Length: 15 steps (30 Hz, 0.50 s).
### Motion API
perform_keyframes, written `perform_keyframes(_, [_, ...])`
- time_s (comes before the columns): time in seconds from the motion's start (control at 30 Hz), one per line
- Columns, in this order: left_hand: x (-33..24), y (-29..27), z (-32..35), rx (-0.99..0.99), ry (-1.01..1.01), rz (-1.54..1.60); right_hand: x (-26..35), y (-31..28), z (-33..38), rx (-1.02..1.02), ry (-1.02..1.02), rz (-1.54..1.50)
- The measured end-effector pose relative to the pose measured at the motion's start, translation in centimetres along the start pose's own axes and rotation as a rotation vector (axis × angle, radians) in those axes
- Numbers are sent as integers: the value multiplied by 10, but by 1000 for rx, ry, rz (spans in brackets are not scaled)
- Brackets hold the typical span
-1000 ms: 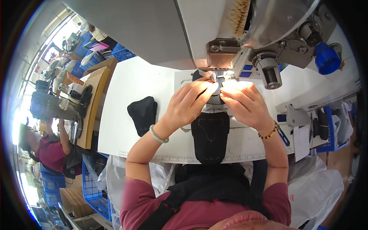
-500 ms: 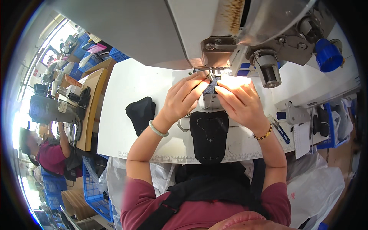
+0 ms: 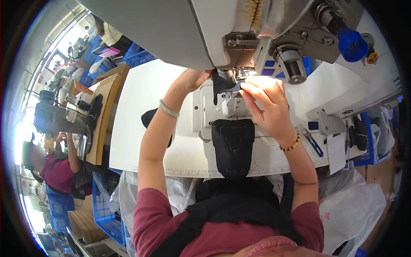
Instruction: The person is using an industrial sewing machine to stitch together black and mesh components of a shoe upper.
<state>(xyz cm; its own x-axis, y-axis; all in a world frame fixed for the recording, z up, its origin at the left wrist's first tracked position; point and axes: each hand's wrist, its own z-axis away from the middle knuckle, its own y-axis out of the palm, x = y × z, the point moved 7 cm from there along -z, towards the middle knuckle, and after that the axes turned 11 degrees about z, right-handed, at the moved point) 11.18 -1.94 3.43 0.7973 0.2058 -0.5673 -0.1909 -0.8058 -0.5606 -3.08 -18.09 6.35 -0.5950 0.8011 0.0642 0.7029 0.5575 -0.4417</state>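
Observation:
A grey sewing machine [image 3: 239, 25] fills the top of the view. Under its needle area, my left hand [image 3: 195, 79] and my right hand [image 3: 263, 100] both pinch a small black fabric piece [image 3: 221, 85] at the presser foot. My left hand reaches in from the left, partly hidden under the machine arm. My right hand's fingers press the fabric's right edge. A larger black padded piece [image 3: 233, 145] with stitched outlines lies on the white table [image 3: 141, 124] just in front of the needle plate, close to my body.
Another black fabric piece [image 3: 150, 118] lies left of my left forearm. Small tools and a blue-handled item [image 3: 314, 143] sit at the right. Blue crates [image 3: 105, 210] stand on the floor at the left. Another person in a maroon top [image 3: 53, 169] works at a neighbouring machine [image 3: 55, 118].
Both hands moved forward toward the needle, and the small black piece has been lifted up against the presser foot. The view has come closer to the machine.

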Motion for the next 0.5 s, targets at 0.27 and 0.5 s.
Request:
perform_keyframes(0.27, [-1, 35, 19, -31, -681, 1239, -7, -1, 8, 3, -32, -14])
perform_keyframes(0.5, [-7, 36, 24, -92, -660, 1346, -1, 1, 12, -14, -46, 19])
